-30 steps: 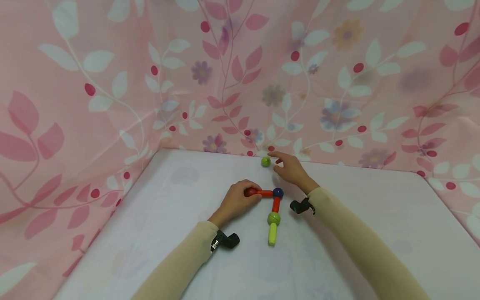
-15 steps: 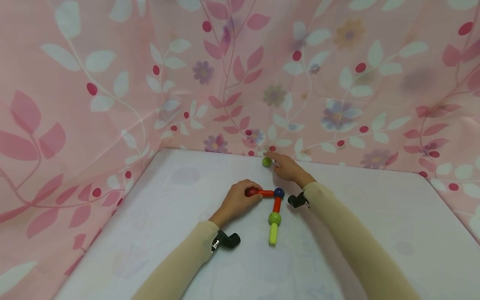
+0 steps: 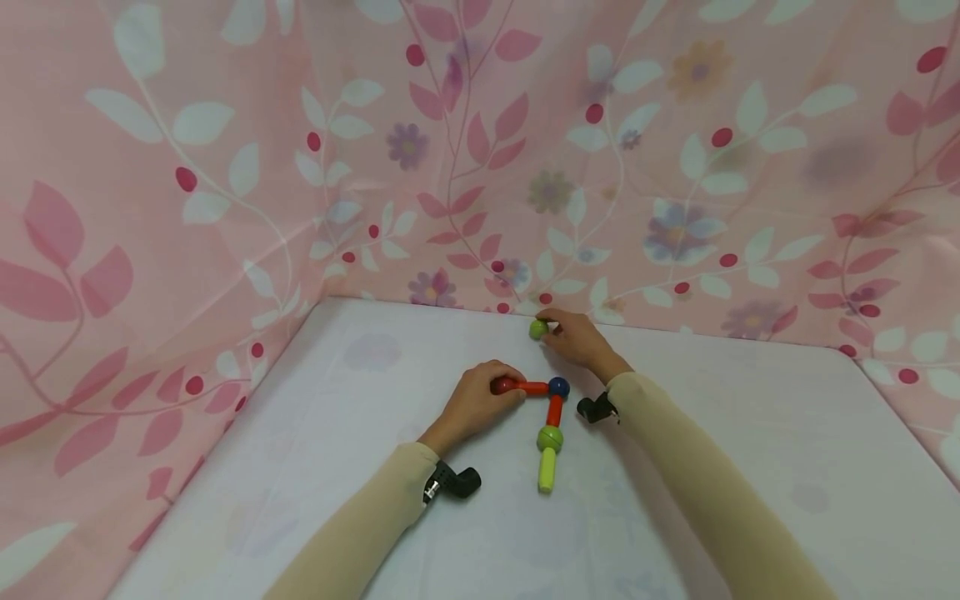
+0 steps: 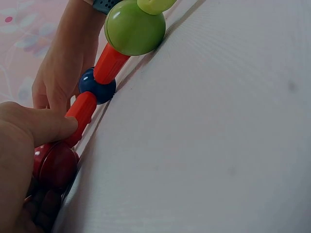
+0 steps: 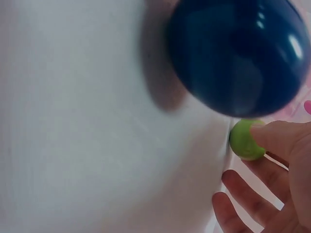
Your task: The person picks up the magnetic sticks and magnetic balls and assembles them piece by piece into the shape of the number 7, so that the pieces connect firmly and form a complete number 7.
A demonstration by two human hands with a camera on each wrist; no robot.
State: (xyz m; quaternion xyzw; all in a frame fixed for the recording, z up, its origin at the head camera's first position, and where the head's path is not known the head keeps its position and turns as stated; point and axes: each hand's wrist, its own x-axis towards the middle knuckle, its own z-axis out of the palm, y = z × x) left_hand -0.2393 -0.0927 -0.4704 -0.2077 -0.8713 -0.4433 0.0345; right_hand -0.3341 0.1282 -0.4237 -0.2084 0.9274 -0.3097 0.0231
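My left hand (image 3: 480, 396) grips the red ball (image 4: 57, 165) at one end of a joined chain, its thumb lying along the red rod (image 3: 534, 388). From that rod the chain runs to a blue ball (image 3: 558, 387), turns down a second red rod (image 3: 554, 412) to a green ball (image 3: 550, 438), and ends in a yellow-green rod (image 3: 547, 471). Near the table's back edge my right hand (image 3: 579, 340) pinches a loose green ball (image 3: 537, 330) between thumb and finger. The right wrist view shows this pinch, with the other fingers spread and the blue ball large in front.
A white table (image 3: 420, 533) lies under everything. Behind its back edge hangs a pink curtain (image 3: 645, 183) with leaves and flowers, which also runs along the left side. Black wrist cameras sit at both cuffs, the right camera (image 3: 596, 408) close to the blue ball.
My right hand has reached left to the loose green ball and now pinches it; the ball has shifted slightly toward me. The left hand and the chain have stayed in place.
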